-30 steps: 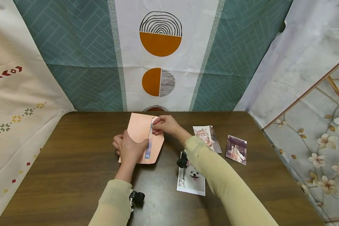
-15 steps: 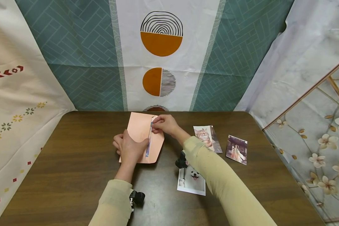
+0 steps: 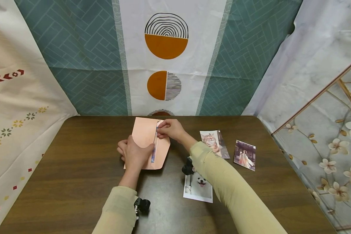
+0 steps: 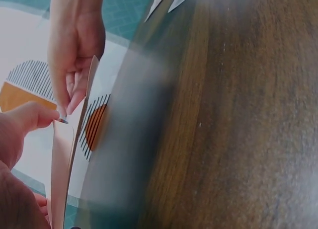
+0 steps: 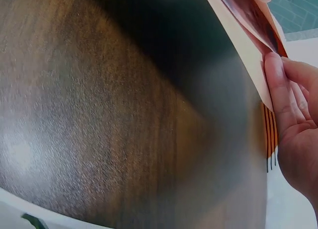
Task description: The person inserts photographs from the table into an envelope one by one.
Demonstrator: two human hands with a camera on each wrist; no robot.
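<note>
Pushing the photo (image 3: 153, 158) askew could snag its corner on the mouth of the pink envelope (image 3: 143, 128), near the far edge of the tabletop (image 3: 76, 182). We see the left hand (image 3: 134, 152) stretched forward, grip curled round the envelope, thumb in front; the right hand (image 3: 172, 129) angled inward, grip nearly closed, pinching the photo's far end.

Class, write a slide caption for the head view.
Left hand holds a pink envelope, right hand at the photo inside; other photos nearby.

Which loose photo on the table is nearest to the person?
The white-bordered dog photo; the cat photo, the one beneath it and the gowned-figure photo lie farther away.
</note>
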